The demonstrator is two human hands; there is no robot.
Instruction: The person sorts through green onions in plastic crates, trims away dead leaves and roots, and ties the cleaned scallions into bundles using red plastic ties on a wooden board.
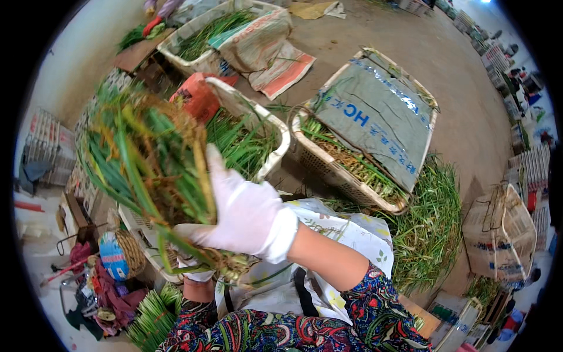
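A thick bunch of green stalks (138, 155) with yellowed, withered leaves is held up in front of me. My right hand (243, 211), in a white glove, lies across its right side with the fingers pointing up along the stalks. My left hand (196, 267), also gloved, grips the bunch from below at the root end and is mostly hidden by it. Both forearms wear colourful floral sleeves, and a flowered apron (343, 226) covers my lap.
White plastic crates hold more green stalks: one behind the bunch (275, 138), one with a grey sack over it (410, 158), one farther back (202, 58). Loose greens (431, 229) lie on the ground at right. A trimmed bundle (152, 320) lies lower left. Another person's gloved hand (153, 23) works at the top left.
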